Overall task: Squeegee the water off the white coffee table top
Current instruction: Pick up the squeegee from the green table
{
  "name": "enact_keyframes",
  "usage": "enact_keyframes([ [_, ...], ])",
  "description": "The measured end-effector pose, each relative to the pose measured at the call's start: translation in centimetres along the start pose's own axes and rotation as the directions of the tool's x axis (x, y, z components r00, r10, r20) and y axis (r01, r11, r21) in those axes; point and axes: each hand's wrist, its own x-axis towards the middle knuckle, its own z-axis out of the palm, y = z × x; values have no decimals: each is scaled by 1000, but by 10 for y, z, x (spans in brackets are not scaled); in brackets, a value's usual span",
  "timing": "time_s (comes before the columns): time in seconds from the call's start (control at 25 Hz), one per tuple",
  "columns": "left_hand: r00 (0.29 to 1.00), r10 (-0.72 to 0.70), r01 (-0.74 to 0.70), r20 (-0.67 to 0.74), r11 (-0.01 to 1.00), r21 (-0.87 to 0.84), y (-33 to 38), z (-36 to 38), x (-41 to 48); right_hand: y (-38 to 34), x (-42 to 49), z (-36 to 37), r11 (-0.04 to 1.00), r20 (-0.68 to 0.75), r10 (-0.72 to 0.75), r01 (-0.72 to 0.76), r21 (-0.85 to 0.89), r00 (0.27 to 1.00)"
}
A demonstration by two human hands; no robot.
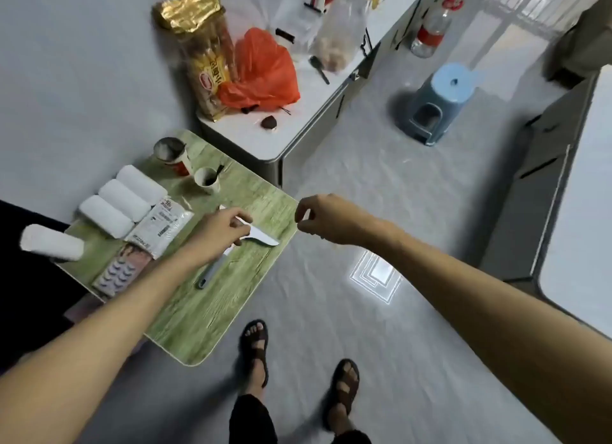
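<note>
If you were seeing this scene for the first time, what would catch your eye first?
Probably the left grip holding the white squeegee on the green wood-grain table, centre left. Then the bright orange bag and the gold snack packet on the white coffee table beyond it, at the top.

Four rolls, two cups, one squeegee
</note>
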Motion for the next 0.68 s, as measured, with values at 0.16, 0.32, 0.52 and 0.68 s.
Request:
enact_keyframes([
  [0.16,974,-219,225,-57,965,137,-116,30,82,21,99,65,994,61,99,-102,35,993],
  [0.32,945,-324,324,-35,925,198,-217,69,146,50,167,132,989,121,105,-116,86,987],
  [0.52,958,-283,233,36,849,475,-257,91,178,69,188,161,980,147,129,-149,135,981],
  [0.68,950,-279,172,137,839,516,-229,86,178,78,173,146,962,142,195,-218,165,970],
])
